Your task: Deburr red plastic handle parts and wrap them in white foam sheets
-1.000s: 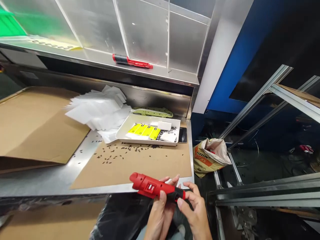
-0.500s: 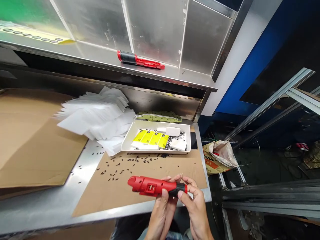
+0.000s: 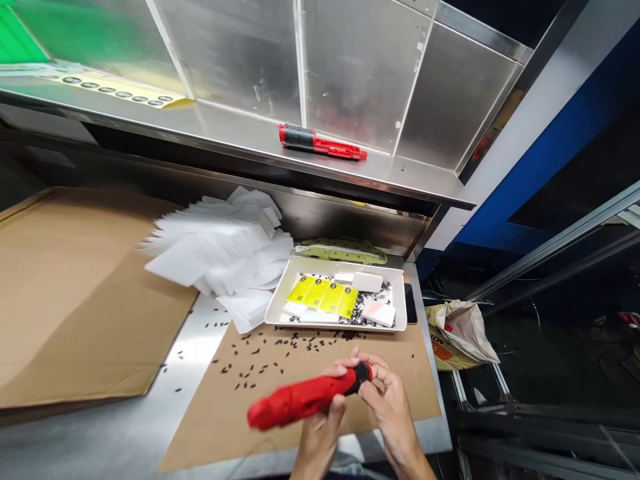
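Note:
A red plastic tool housing with a black collar is held between both hands above the cardboard sheet, its rounded end pointing left. My left hand wraps its middle from below, thumb on the near side and fingers over the top. At the black right end, my right hand pinches with thumb and fingers. Beyond the hands stands a white tray with yellow labels, white blocks and many small black parts. More small black pieces lie scattered on the cardboard.
A similar red and black housing rests on the metal shelf. White sheets are piled left of the tray, beside a large cardboard box. A phone lies right of the tray. A paper sack stands past the table's edge.
The housing has turned about its length and tilted, its left end now lower and nearer me. My left fingers now lie over its top. The camera view has shifted.

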A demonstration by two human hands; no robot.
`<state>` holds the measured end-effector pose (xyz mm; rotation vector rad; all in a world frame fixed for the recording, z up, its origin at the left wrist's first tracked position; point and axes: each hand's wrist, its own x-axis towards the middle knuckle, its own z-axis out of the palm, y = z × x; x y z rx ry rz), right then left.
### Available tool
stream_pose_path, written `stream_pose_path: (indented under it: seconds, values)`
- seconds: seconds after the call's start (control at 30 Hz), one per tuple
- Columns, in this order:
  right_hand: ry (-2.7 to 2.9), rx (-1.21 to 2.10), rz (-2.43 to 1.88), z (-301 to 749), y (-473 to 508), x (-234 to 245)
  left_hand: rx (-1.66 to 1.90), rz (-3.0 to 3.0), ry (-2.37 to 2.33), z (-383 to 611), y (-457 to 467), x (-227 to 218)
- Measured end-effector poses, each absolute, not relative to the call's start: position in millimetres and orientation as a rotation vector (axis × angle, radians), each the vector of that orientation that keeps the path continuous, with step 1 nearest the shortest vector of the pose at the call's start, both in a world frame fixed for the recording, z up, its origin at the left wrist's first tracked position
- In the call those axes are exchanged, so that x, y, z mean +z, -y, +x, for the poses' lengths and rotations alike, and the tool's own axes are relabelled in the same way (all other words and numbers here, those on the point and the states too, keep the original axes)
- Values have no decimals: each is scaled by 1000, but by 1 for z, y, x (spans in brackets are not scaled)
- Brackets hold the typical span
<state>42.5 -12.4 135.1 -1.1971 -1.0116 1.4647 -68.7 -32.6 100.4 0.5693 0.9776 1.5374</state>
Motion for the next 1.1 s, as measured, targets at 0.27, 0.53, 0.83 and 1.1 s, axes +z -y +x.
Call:
stream_pose_path:
  seconds: [0.27, 0.53, 0.83, 1.1]
  values:
    - [1023, 1581, -1135, 40, -7, 136, 1424, -23, -526, -100, -5, 106]
    - [896, 1586, -1121, 20, -7, 136, 1426, -56, -505, -95, -14, 104]
    - [1449, 1116, -1284, 19, -2, 110, 1344, -111, -689, -88, -16, 113]
    - [2105, 119, -1169, 50, -18, 125, 1209, -168, -711, -91, -19, 123]
